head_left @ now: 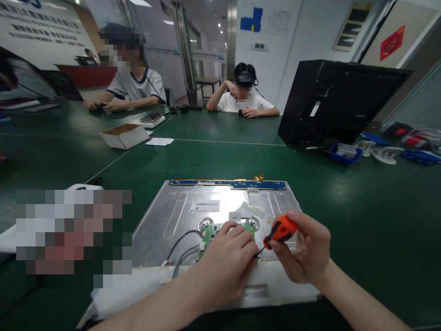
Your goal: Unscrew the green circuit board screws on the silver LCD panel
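Note:
A flat metal panel [165,209] lies on the green table, with a long blue circuit strip [206,183] along its far edge. On its middle sits a green circuit board [207,233], partly covered by my left hand [229,257]. That hand's fingers are curled over the board's right part; what they grip, if anything, is hidden. My right hand [306,250] holds an orange and black screwdriver [280,230] between thumb and fingers. Its shaft slants down to the left, the tip beside my left fingertips. Cables [182,257] run from the board's left side toward the panel's near edge.
A black monitor housing [337,101] stands at the back right beside a blue tray [345,154]. An open box [124,136] and white paper [160,141] lie at the back left. Two people sit across the table. A blurred-out patch covers the left.

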A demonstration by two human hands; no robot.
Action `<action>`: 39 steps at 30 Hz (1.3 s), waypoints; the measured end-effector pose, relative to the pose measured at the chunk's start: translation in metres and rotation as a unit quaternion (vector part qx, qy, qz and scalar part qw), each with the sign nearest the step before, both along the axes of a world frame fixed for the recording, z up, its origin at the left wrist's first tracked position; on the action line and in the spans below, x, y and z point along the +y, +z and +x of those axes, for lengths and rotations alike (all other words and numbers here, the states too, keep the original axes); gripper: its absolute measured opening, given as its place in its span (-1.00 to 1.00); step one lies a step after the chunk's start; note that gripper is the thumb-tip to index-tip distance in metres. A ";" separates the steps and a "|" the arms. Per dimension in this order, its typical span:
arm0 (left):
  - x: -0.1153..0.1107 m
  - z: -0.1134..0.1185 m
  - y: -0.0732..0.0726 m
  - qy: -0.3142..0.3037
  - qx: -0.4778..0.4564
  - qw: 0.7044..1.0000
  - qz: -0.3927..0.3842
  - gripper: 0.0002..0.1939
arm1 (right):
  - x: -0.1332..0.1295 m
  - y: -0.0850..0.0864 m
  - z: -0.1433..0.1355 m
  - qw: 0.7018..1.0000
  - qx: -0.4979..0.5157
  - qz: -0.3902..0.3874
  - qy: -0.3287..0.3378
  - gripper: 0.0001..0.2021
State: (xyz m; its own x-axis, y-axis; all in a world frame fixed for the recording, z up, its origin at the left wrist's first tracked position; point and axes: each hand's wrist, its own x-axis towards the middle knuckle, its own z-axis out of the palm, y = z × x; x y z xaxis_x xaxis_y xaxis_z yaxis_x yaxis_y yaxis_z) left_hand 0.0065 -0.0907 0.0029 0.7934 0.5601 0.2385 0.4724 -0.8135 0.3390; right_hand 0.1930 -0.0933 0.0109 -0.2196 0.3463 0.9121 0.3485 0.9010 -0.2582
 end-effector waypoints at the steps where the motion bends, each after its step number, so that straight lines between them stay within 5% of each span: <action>1: 0.000 0.000 0.000 -0.001 -0.002 1.000 0.000 -0.87 | 0.000 0.000 0.000 1.000 0.000 0.000 0.002 -0.30; 9: -0.001 0.000 0.002 -0.006 -0.019 1.000 -0.007 -0.84 | -0.005 0.000 0.001 0.999 0.002 -0.046 0.020 -0.30; 23: -0.001 0.000 0.000 0.004 -0.006 1.000 0.003 -0.87 | -0.002 0.003 -0.003 1.000 0.003 0.001 -0.013 -0.33; 31: -0.001 0.000 0.002 0.001 -0.006 1.000 0.005 -0.90 | -0.004 0.004 0.000 0.999 -0.006 -0.027 0.031 -0.32; 39: -0.002 0.000 0.001 -0.005 -0.005 1.000 -0.002 -0.87 | -0.005 0.003 -0.003 1.000 0.004 0.005 -0.022 -0.34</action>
State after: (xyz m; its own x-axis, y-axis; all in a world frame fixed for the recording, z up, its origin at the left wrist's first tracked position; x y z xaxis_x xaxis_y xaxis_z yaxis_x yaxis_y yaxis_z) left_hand 0.0064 -0.0922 0.0040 0.7960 0.5536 0.2445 0.4614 -0.8166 0.3469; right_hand 0.1896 -0.0982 0.0141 -0.1970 0.3458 0.9174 0.3865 0.8874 -0.2515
